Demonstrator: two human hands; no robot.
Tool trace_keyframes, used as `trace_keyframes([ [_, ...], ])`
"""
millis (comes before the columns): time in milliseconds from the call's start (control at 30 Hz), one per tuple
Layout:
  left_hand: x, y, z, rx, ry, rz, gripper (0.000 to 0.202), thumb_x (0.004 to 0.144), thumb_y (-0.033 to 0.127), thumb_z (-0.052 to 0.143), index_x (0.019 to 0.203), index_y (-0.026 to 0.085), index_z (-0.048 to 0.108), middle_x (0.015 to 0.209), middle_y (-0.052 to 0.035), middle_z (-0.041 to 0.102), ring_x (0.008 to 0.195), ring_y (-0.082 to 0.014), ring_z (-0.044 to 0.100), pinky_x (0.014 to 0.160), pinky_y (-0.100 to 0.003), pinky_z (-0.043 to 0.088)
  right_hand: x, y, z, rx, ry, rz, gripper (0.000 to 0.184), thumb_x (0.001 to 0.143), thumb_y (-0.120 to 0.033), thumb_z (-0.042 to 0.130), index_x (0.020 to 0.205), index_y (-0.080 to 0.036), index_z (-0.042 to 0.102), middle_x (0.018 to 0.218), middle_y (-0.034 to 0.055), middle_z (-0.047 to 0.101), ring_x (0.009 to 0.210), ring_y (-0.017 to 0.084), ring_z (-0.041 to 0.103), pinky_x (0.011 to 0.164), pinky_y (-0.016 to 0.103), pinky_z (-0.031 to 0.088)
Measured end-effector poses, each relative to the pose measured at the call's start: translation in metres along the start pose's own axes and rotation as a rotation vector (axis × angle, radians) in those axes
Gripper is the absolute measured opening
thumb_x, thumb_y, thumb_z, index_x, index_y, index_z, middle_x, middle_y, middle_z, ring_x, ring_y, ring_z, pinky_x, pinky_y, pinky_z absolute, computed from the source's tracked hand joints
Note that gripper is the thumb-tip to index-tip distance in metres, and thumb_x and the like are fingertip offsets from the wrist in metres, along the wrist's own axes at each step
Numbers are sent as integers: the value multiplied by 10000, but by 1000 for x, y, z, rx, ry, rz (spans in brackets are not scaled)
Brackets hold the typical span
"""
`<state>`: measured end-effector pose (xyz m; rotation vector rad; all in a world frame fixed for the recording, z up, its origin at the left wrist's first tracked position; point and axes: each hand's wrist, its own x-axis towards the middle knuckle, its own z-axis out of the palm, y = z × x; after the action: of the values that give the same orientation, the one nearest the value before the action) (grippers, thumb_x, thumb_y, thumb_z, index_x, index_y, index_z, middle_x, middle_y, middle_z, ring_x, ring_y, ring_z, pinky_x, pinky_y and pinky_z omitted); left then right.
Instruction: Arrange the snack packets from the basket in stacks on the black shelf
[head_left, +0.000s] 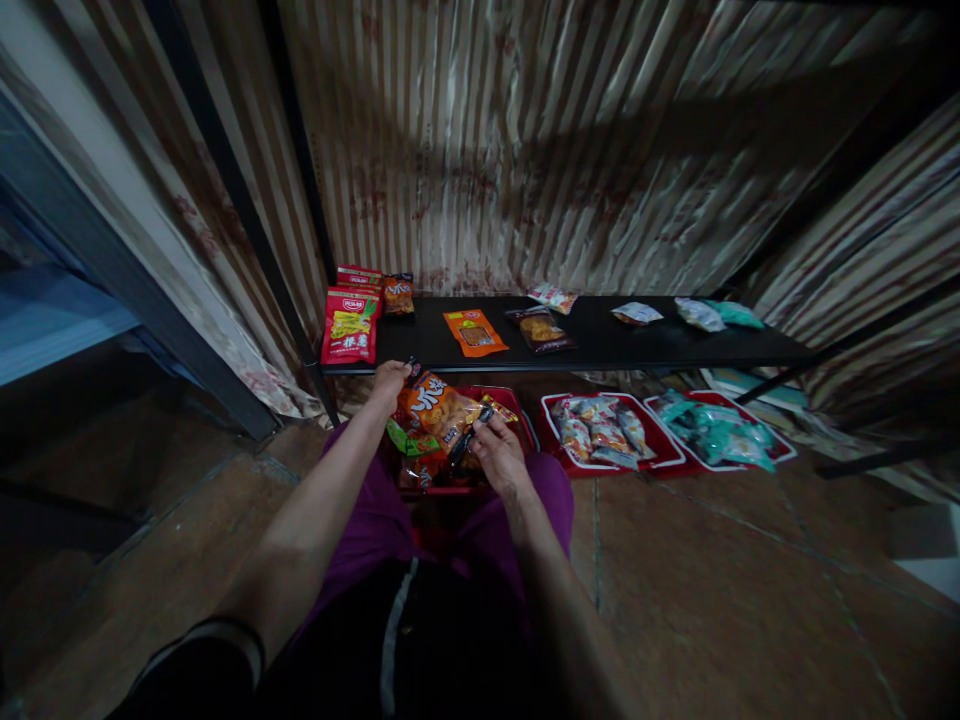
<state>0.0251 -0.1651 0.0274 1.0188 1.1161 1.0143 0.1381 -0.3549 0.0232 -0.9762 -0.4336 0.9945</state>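
My left hand (390, 383) is closed on the top edge of an orange snack packet (439, 408) held over a red tray (517, 415) in front of my knees. My right hand (496, 452) pinches the packet's lower right corner, where a small dark strip shows. More orange and green packets lie in the tray under it. Just beyond stands a low black shelf (600, 350) with a red packet (349, 326), an orange packet (474, 333) and a brown packet (541, 329) lying apart on it.
Two more red trays sit on the floor under the shelf: one with mixed packets (604, 430), one with green packets (716, 428). Further small packets (636, 313) lie along the shelf's right half. Striped curtains hang behind. Brown tiled floor spreads to the right.
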Motion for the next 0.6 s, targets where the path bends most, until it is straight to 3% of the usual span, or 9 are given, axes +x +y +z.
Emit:
trace_keyframes([
  [267,-2,-3,5,-51,-15,82,141,638,242,711,607,170,593,579,31,585,556,-98,517,610,-228,410,3,2,-1,23,0,56,341,563,-294,842,870,-220,714,855,-9,730,726,118,661,675,225,560],
  [600,-12,6,10,-136,9,177,83,693,142,630,631,173,585,594,49,561,583,-87,499,611,-197,383,3,16,-5,-195,75,39,339,513,-389,844,738,-171,716,716,11,715,630,128,645,609,232,520],
])
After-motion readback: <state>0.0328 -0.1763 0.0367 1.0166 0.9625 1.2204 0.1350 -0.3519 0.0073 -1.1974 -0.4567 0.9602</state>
